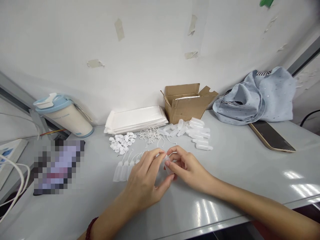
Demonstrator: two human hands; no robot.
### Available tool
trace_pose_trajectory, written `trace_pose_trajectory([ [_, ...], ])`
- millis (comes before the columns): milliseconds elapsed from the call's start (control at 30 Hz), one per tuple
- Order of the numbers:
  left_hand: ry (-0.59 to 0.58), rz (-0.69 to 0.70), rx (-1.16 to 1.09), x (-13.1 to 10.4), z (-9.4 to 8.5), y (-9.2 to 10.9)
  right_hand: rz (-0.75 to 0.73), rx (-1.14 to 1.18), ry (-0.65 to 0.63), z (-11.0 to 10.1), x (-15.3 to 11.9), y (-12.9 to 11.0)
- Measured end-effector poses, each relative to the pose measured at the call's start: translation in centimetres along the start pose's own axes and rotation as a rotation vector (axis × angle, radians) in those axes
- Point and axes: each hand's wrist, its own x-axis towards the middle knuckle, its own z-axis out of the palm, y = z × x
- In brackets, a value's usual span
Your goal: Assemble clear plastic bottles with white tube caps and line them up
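Between my hands is a small translucent plastic bottle (167,166), partly covered by fingers. My right hand (187,166) pinches it from the right with thumb and fingers. From the left, my left hand (147,175) closes round it, fingertips at the top and thumb near the bottom. Several similar bottles with caps and cords (123,171) lie in a row beside my left hand, some hidden behind it. Beyond them are a heap of small white caps (122,142), a tangle of thin white cords (150,134) and a pile of loose uncapped bottles (201,135).
Behind the piles, a stack of flat white packets (136,119) lies beside an open cardboard box (186,111). A tumbler (67,115) and a pixelated purple item (60,166) are at left. At right, a phone (272,136) lies by a light-blue cloth bag (257,95).
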Motion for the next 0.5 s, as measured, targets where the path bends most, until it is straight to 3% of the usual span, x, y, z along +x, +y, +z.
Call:
trace_pose_trajectory([
  [300, 0.073, 0.038, 0.064, 0.12, 0.38, -0.14, 0.019, 0.158, 0.006, 0.07, 0.08, 0.07],
  [500, 0.045, 0.017, 0.009, 0.21, 0.08, -0.11, 0.029, 0.179, -0.016, 0.06, 0.17, 0.29],
])
